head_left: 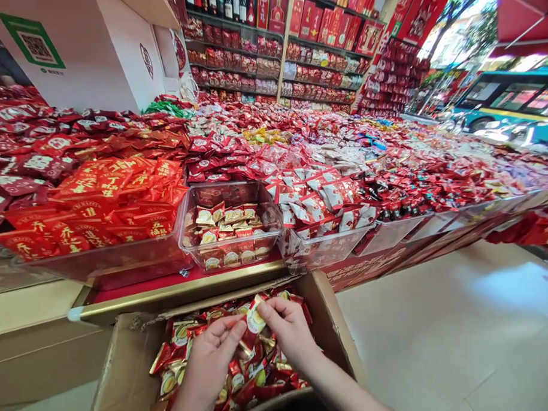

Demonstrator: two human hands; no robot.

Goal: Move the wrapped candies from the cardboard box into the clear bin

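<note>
Sweet display (298,132), biggest thing, heaped packets behind a row of clear bins; cardboard box (339,335) open in front of it, below the gold edge strip (182,295). Clear bin (186,223) above box, part filled, front packets (230,252) stood in neat rows, labels outward. Loose packets (237,377) lie jumbled in box, labels every way.

Left hand (209,351) and right hand (290,331) both over box, near each other. Right thumb and fingers pinched on upper end of one packet (255,320), gold edge showing; left thumb and forefinger closed at its lower left side. Packet is between the hands, above the loose ones, tilted, pale label side to camera. Can't tell if a second packet sits under it.

Handling, my judgement: pinch by crimped ends, not the middle, contents may crush; light thumbs, wrapper looks slick; two-handed hold should make turning the label square easy; low over box is good, a slip lands among the others
</note>
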